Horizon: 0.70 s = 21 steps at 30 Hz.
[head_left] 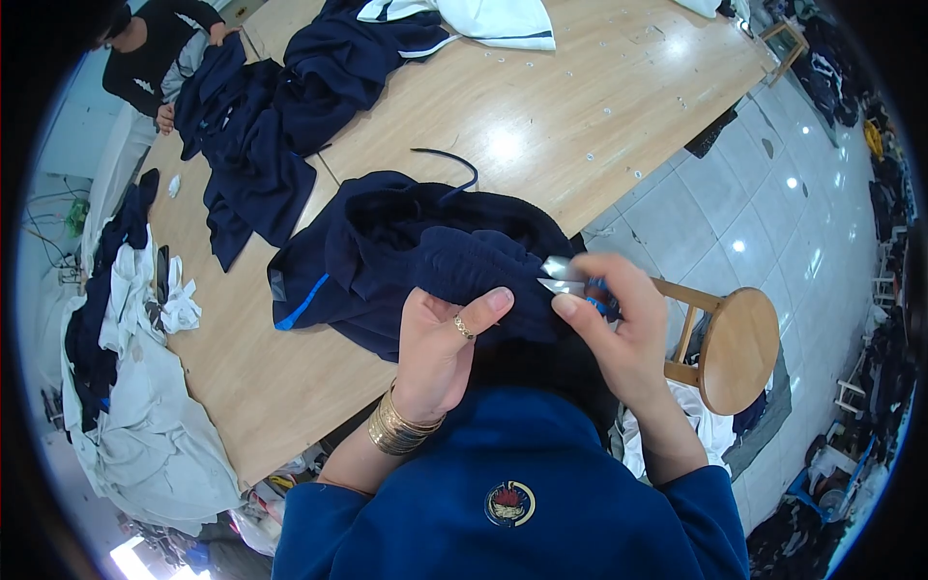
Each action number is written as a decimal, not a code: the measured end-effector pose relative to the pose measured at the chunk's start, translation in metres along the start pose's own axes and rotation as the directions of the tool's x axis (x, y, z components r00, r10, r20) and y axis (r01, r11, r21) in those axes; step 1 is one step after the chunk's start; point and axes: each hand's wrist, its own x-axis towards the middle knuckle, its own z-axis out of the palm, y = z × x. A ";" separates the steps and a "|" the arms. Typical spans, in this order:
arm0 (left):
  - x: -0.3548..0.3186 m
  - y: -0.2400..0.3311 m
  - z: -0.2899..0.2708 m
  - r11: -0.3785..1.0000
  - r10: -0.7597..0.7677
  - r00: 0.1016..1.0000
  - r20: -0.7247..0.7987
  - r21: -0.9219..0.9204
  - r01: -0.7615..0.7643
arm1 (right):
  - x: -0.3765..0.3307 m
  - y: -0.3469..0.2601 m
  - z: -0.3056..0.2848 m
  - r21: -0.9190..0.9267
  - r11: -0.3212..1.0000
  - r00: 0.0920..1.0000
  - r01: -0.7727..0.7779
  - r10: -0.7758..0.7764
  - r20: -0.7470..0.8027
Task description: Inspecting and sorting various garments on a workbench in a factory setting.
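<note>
A navy garment [377,232] with a bright blue stripe near one edge lies bunched at the table's near edge. My left hand [449,338] pinches a gathered fold of it between thumb and fingers; gold bangles circle that wrist. Small thread snips [563,278] with silver blades and a blue part are gripped in my right hand [623,314]. Their blades stand apart and point left, close by the raised fold. Whether the tips touch the cloth I cannot tell. A thin dark cord [454,159] trails from the garment onto the wood.
Across the wooden table [541,126], a co-worker [159,63] handles more navy garments [256,135]. A white garment [493,19] lies at the far edge. White cloth [145,387] hangs over the left side. A round wooden stool [739,348] stands on the tiled floor to my right.
</note>
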 end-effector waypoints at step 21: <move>0.002 0.008 -0.010 0.988 0.039 0.998 0.051 0.146 -0.046 | 0.008 0.009 0.004 0.311 0.922 0.929 0.229 -0.303 0.214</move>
